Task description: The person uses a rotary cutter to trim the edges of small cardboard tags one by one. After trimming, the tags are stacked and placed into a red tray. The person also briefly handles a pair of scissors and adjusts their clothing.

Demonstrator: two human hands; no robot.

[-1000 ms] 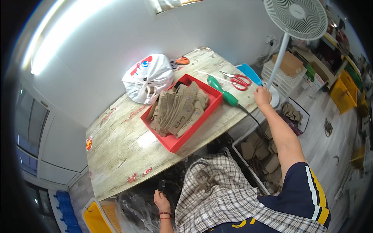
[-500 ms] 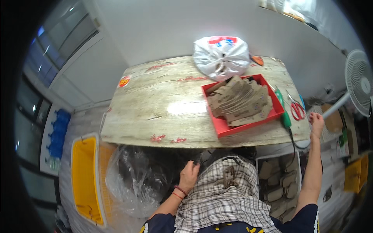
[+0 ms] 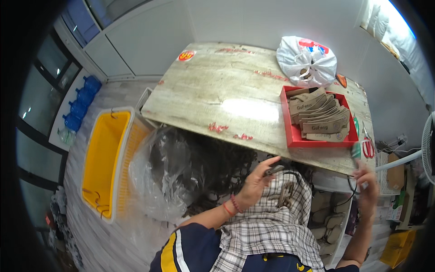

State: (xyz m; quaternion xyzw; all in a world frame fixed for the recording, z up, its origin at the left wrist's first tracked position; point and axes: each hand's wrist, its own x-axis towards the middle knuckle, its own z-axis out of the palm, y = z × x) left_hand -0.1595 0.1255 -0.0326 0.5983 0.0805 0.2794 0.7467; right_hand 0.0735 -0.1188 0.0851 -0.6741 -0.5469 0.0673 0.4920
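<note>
Above my lap, my left hand (image 3: 254, 187) is closed round a small dark tool-like piece (image 3: 273, 170); its exact kind does not show. My right hand (image 3: 366, 180) is raised by the table's front right corner, its fingers smeared by motion, so whether it holds anything cannot be made out. Just beyond it are a green-handled corded tool (image 3: 356, 150) and red-handled scissors (image 3: 369, 148). A red box (image 3: 319, 144) of beige printed card strips (image 3: 317, 113) stands to their left. On my lap, over checked cloth (image 3: 272, 231), lies a brown piece (image 3: 285, 195).
A tied white plastic bag (image 3: 299, 59) sits at the back of the wooden table (image 3: 217, 90). Below left are a clear plastic bag (image 3: 156, 172) with dark strands and a yellow basket (image 3: 102, 158). Under the table's right side is a bin of beige pieces (image 3: 333, 222). A fan (image 3: 428, 145) stands right.
The view has turned left, so the table appears further right. My left hand has risen toward the table's front edge with the dark piece. My right hand is now blurred near the corner.
</note>
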